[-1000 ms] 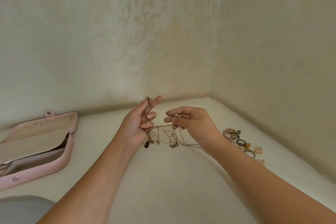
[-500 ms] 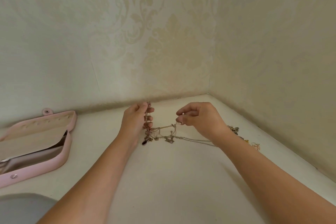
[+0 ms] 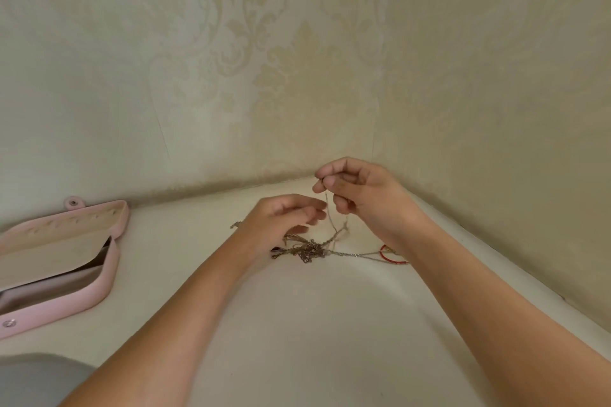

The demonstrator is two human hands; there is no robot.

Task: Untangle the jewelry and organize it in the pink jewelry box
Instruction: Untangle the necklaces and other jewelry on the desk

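Right hand [image 3: 360, 195] is up above the desk [image 3: 297, 324], thumb and forefinger pinched on the end of a thin chain [image 3: 330, 218], and that strand drops down and back into the knot. The knot itself, a small tangle of jewelry [image 3: 309, 250], sits on the desk between the two wrists, with loose strands running out to either side. One twisted strand trails right toward a red bracelet [image 3: 390, 258] that peeks out from under the right forearm. Left hand [image 3: 281, 220] hovers just over the tangle, fingers loosely spread and slightly curled, gripping nothing that shows; it is blurred, so whether a fingertip touches a strand is hard to tell. Over at the far left lies the pink jewelry box [image 3: 99, 284], lid open, pale lining showing, well apart from the tangle. Patterned wallpaper [image 3: 264, 59] fills the corner behind.
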